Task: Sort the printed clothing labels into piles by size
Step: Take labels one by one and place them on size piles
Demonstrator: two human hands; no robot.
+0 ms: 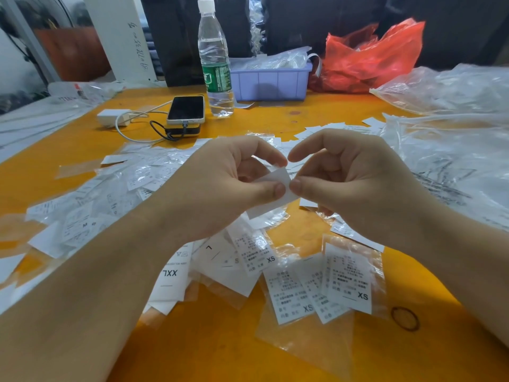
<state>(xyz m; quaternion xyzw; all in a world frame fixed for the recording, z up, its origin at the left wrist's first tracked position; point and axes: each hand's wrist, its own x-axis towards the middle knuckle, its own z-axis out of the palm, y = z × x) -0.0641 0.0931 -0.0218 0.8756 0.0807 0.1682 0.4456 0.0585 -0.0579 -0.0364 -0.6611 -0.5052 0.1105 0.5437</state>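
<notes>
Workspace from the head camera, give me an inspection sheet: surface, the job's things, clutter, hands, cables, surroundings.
Surface: orange table, largely covered with labels and clear bags.
Job's things: XS labels grouped near the front; XXL label to their left; unsorted heap at left; one blank-side label held up.
Clutter: water bottle, phone, purple bin, red bag, rubber band.
Hands: left hand and right hand both pinch the held label.
Cables: white charger cable; black cord at the phone.
Surroundings: clear bags at right; dark background.
</notes>
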